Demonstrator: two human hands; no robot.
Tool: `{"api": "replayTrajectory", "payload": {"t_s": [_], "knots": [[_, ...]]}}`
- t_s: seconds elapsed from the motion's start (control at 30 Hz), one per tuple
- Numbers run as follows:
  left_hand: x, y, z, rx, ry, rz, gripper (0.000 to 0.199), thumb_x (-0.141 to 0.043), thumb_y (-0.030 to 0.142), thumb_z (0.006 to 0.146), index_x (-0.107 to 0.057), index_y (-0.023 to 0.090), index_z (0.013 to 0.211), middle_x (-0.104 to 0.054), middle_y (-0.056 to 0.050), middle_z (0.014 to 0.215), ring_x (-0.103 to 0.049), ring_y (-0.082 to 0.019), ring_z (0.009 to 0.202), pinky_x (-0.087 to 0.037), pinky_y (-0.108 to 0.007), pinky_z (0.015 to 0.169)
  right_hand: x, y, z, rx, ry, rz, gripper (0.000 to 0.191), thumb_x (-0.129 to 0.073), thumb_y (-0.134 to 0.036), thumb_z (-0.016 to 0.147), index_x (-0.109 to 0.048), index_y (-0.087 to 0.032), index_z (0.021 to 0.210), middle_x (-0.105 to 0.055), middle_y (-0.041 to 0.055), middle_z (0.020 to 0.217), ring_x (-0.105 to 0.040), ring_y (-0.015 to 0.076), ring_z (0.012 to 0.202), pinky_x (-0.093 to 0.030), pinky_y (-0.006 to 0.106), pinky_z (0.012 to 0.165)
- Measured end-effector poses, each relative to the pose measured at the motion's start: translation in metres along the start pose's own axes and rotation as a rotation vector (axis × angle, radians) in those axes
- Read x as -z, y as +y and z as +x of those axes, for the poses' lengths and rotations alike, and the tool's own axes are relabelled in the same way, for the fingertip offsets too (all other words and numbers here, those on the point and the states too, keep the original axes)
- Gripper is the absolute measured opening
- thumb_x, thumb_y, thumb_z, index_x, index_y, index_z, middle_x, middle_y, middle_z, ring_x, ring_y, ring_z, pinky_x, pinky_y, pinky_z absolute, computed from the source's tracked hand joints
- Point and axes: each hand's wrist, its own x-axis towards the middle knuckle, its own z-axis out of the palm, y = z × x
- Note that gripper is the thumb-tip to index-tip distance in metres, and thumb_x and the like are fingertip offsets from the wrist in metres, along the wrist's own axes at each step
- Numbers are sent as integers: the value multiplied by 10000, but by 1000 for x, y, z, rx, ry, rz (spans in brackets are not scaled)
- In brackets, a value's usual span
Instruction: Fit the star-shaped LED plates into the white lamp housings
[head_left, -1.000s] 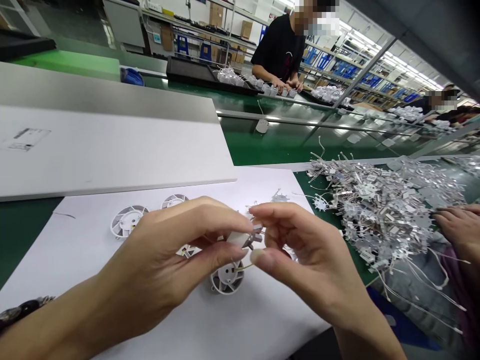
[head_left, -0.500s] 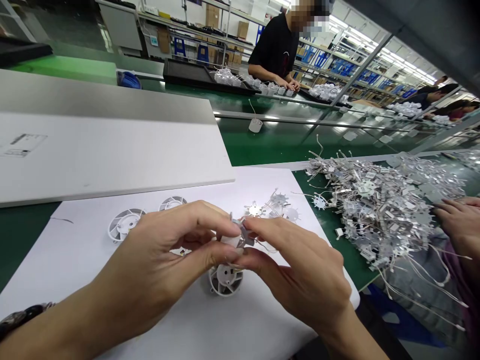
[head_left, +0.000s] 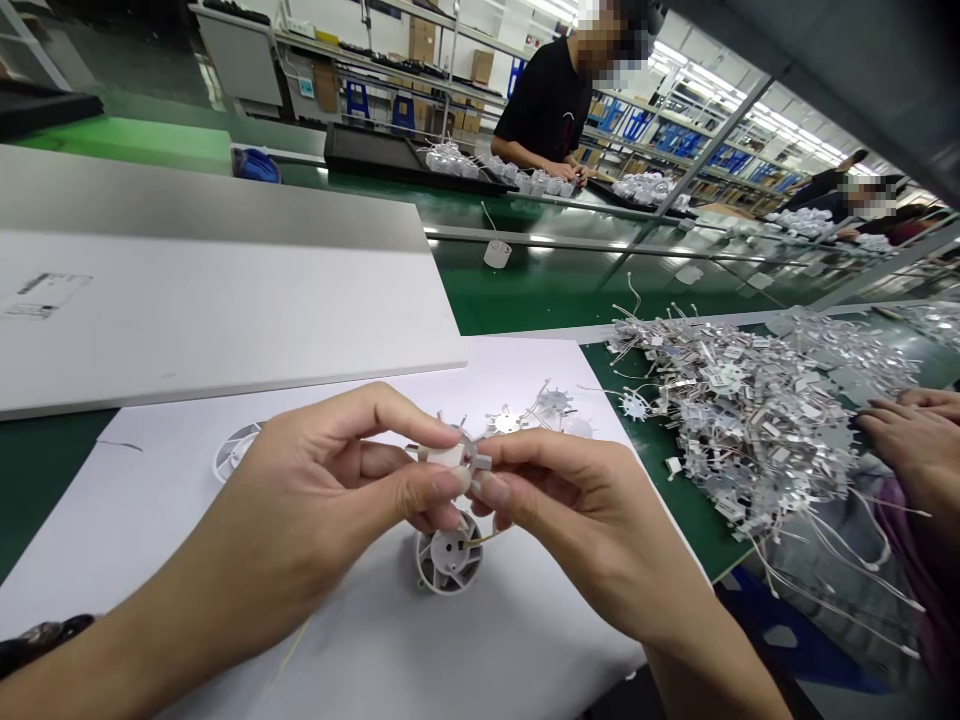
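Observation:
My left hand (head_left: 322,510) pinches a small silvery star-shaped metal plate (head_left: 474,460), with a white piece (head_left: 444,456) against it, between thumb and forefinger. On the other side, the thumb and fingers of my right hand (head_left: 585,530) close on the edge of the same plate. Fingertips cover part of it. Just below, a white round fan frame (head_left: 448,558) lies on the white sheet (head_left: 375,640), with a thin yellowish wire near it. Another fan frame (head_left: 231,455) is half hidden behind my left hand. Beyond my right hand lie a few loose star-shaped plates (head_left: 506,420).
A big pile of star-shaped metal plates with white wires (head_left: 750,420) covers the right side, with another person's hand (head_left: 907,435) at its edge. A large white board (head_left: 225,300) lies at the left. Across the green bench, a co-worker (head_left: 544,100) handles white parts.
The held plate has turned so its prongs show more clearly. My right fingers have shifted and curled lower around it. The fan frame below shows more, with a yellowish wire across it.

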Motion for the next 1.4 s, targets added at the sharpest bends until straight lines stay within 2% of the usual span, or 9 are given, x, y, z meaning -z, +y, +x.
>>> {"api": "replayTrajectory", "payload": {"t_s": [0.23, 0.43, 0.5, 0.6, 0.9, 0.97, 1.07, 1.17, 1.4], "knots": [[0, -1, -3, 22, 12, -48, 101, -896, 334, 909, -798, 315, 920, -826, 70, 793, -838, -173, 751, -694, -189, 704, -2, -2, 3, 53, 13, -67, 155, -735, -185, 1042, -804, -194, 903, -758, -22, 780, -662, 97, 686, -527, 139, 612], [0, -4, 0, 34, -31, -123, 156, -915, 319, 893, -763, 294, 864, -817, 76, 776, -824, -142, 750, -654, -150, 689, -2, 0, 5, -97, -71, 137, 172, -863, -285, 1002, -766, -198, 889, -739, -24, 800, -664, 106, 722, -535, 163, 650], [0, -1, -1, 48, -72, -95, 174, -890, 328, 915, -726, 283, 880, -816, 71, 759, -818, -136, 734, -629, -133, 649, -1, 0, 6, -153, -120, 248, 226, -890, -345, 993, -760, -195, 886, -747, -18, 791, -694, 116, 712, -571, 179, 661], [-6, 7, -5, 99, 31, -75, 214, -868, 288, 891, -676, 306, 983, -801, 113, 739, -778, -95, 646, -561, -99, 573, 4, -2, 8, -202, -135, 267, 313, -905, -390, 980, -734, -179, 824, -715, -25, 740, -675, 99, 673, -575, 165, 652], [-16, 17, -15, 159, 50, 172, 93, -711, 342, 959, -719, 342, 1052, -768, 135, 681, -753, -92, 682, -592, -124, 686, 12, -4, 6, -256, -156, 211, 198, -925, -294, 947, -793, -207, 827, -773, -28, 790, -698, 109, 730, -543, 174, 679], [-12, 7, -13, 78, 47, 323, 164, -736, 368, 935, -745, 383, 1098, -799, 136, 783, -771, -111, 742, -591, -132, 672, 14, -3, 5, -276, -126, 166, 221, -946, -307, 930, -798, -210, 798, -768, -27, 774, -687, 114, 729, -528, 183, 683], [-4, -11, -10, -260, -6, 643, 374, -675, 300, 952, -709, 486, 1275, -825, 126, 1053, -782, -146, 891, -596, -176, 719, 20, -1, 4, -286, -121, 96, 292, -963, -365, 910, -782, -201, 750, -718, -26, 727, -621, 116, 702, -485, 200, 666], [2, -23, -12, -487, -78, 894, 474, -547, 196, 981, -603, 452, 1375, -805, 70, 1134, -784, -184, 891, -583, -242, 710, 24, 2, 2, -345, -163, 45, 362, -964, -449, 896, -755, -189, 755, -624, -38, 686, -505, 111, 654, -393, 219, 598], [-1, -45, -22, -379, -229, 1115, 342, -652, 142, 857, -618, 310, 1152, -708, 20, 1049, -713, -218, 771, -437, -322, 591, 25, 13, 0, -545, -312, -201, 518, -890, -611, 917, -641, -184, 763, -501, -56, 690, -413, 121, 648, -295, 259, 557]]}}
